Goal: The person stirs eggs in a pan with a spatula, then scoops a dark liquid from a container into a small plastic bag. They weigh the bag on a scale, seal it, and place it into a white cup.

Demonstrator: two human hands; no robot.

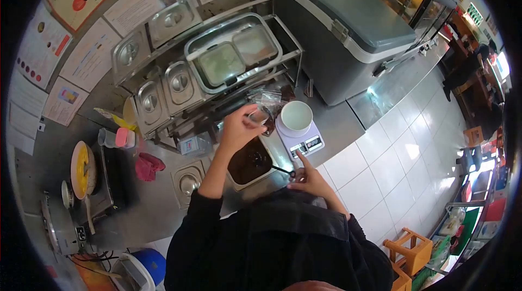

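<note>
My left hand (242, 130) is raised over the counter, its fingers curled round a small clear plastic cup (258, 117). Below it a steel pan (236, 185) holds dark brown sauce (249, 161), with the black handle of a ladle (281, 169) leaning out over the rim. A white bowl (297, 116) sits on a pale lilac kitchen scale (310, 132). My right hand (314, 180) is at the scale's front edge, index finger stretched to the button panel and thumb close to the ladle handle's end. It appears to hold nothing.
Behind stands a steel rack with lidded pans (176, 81) and a large tray (190, 54). A grey cooler box (348, 46) is at the right. Left are a pink cloth (148, 166), a pan lid (188, 181) and a frying pan (91, 179). Clear bags (265, 97) lie behind the scale.
</note>
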